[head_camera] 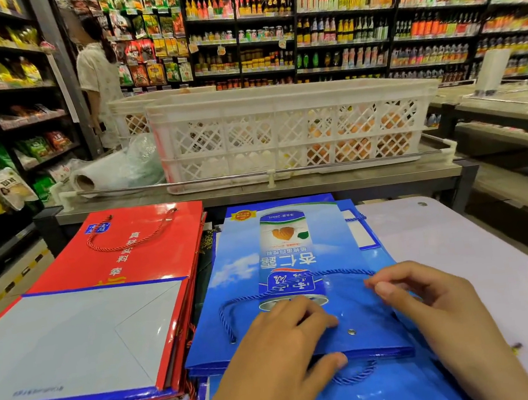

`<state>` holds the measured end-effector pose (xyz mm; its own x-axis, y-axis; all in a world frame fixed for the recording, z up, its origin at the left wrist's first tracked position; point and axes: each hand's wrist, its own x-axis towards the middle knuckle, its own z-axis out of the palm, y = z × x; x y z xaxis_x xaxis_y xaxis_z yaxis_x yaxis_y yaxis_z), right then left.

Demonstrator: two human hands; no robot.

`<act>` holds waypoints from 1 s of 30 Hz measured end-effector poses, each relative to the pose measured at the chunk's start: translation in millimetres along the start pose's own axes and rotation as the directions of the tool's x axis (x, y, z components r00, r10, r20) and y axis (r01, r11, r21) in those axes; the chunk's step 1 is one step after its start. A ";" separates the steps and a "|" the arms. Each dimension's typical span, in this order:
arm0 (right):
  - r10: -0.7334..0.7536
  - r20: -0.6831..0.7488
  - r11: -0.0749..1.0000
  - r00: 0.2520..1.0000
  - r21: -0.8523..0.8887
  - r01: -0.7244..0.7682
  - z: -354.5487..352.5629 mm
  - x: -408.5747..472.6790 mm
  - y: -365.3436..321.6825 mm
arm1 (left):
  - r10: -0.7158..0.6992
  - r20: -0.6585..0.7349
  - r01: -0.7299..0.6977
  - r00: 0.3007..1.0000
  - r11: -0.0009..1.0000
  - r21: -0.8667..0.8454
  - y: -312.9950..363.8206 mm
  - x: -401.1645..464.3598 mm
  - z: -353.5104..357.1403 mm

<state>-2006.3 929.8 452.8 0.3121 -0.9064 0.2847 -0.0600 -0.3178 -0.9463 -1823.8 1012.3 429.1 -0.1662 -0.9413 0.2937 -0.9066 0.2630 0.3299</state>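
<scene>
Leaning over the stack, the person shows only forearms, cut off at the bottom edge, and the lower bags are buried under the top blue bag (glossy paper, lying flat). The left hand grips its near edge, fingers curled on top, thumb tucked under. The right hand rests bent beside the twisted blue cord; whether its fingertips pinch it I cannot tell. Pale tabletop lies open rightward; red bags crowd the left.
</scene>
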 end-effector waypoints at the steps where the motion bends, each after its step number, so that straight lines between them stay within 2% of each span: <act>1: 0.010 -0.001 1.000 1.000 0.018 -0.010 -1.4 1.7 -0.2 | 0.002 -0.013 -0.002 1.000 1.000 -0.008 -0.9 -0.2 1.0; 8: 0.066 0.072 0.991 0.995 0.111 -0.074 7.6 3.0 2.7 | 0.071 -0.219 -0.064 0.973 0.997 0.038 -6.0 -2.9 14.0; 13: 0.044 0.112 0.999 0.993 0.023 -0.047 9.7 -2.2 10.1 | 0.067 -0.248 -0.047 0.966 0.995 0.085 -5.2 -3.4 17.7; 16: 0.030 0.126 1.000 0.992 -0.007 -0.029 7.9 -3.2 11.0 | 0.025 -0.276 -0.015 0.961 0.999 0.038 -5.5 -3.9 18.1; 18: 0.004 0.167 0.998 0.986 -0.056 0.005 8.0 -4.2 10.9 | -0.005 -0.292 0.002 0.957 1.000 -0.010 -6.3 -4.3 18.8; 22: -0.060 0.233 0.986 0.971 -0.136 0.093 8.4 -5.4 13.8 | -0.008 -0.327 0.013 0.945 1.000 0.013 -6.2 -3.6 19.7; 30: -0.127 0.200 0.975 0.971 -0.156 0.159 7.1 -4.9 17.3 | 0.024 -0.353 -0.002 0.935 0.998 0.061 -6.0 -4.7 22.3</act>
<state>-2002.1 930.8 433.9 0.5008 -0.7845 0.3657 -0.1564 -0.4976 -0.8532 -1826.2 1010.4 405.7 -0.0401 -0.7997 0.5991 -0.9283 0.2516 0.2738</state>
